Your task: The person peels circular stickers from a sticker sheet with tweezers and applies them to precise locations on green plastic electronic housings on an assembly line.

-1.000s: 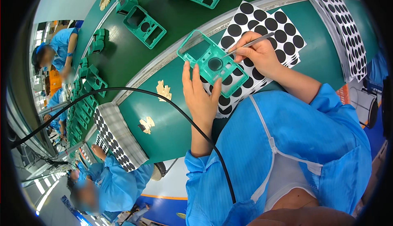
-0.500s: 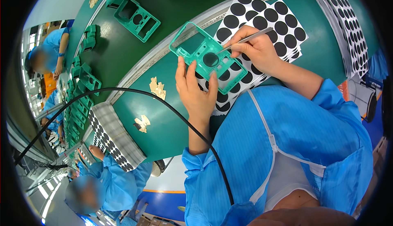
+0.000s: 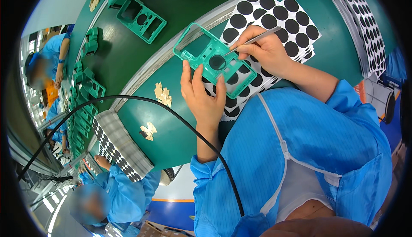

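My left hand (image 3: 204, 93) grips the near left edge of a green plastic housing (image 3: 206, 53), a frame with a large rectangular opening and a round recess. A dark disc (image 3: 217, 62) fills the recess. Between the thumb and fingers of my right hand (image 3: 264, 50) is a pair of metal tweezers (image 3: 256, 38), whose tip points down at the disc's upper right edge. Whether the tip touches the disc I cannot tell. Beneath the housing and my right hand lie white sheets of round black stickers (image 3: 281, 12).
Several green housings (image 3: 141, 20) stand on the dark green belt (image 3: 171, 5) beyond a metal rail. Cream paper scraps (image 3: 163, 95) lie on the green table. More sticker sheets (image 3: 358, 22) hang at the right. A black cable (image 3: 171, 108) arches across the view. Co-workers in blue (image 3: 124, 190) sit at left.
The whole view has shifted slightly, and the housing with both hands appears a little further left. Both grips look the same, with the tweezers still at the disc's edge.
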`<state>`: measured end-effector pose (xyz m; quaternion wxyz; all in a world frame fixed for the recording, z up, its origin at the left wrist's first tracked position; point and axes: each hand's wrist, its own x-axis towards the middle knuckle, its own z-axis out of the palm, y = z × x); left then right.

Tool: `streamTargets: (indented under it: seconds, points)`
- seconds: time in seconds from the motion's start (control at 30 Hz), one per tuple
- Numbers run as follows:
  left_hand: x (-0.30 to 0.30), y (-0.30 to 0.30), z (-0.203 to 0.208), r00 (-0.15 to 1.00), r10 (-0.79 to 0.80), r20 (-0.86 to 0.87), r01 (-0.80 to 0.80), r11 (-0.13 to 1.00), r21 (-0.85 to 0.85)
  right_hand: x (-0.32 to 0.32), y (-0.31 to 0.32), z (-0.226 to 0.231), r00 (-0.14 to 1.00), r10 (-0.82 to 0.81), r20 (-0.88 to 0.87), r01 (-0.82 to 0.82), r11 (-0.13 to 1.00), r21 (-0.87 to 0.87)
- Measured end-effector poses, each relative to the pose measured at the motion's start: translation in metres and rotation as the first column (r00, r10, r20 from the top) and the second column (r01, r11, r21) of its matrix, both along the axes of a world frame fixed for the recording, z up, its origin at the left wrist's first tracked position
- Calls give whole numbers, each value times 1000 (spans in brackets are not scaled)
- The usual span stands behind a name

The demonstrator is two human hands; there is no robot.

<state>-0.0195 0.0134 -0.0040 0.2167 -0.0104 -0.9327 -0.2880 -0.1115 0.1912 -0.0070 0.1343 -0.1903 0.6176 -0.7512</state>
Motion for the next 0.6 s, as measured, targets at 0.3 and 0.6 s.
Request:
streamTargets:
  seconds: [0.3, 0.6]
  points:
    - [-1, 1, 6, 997, -45, 69, 48, 998, -32, -1, 2, 1, 999, 25, 23, -25, 1000, -12]
    - [-2, 1, 6, 993, -64, 99, 68, 997, -36, 0, 2, 1, 1000, 26, 13, -26, 1000, 14]
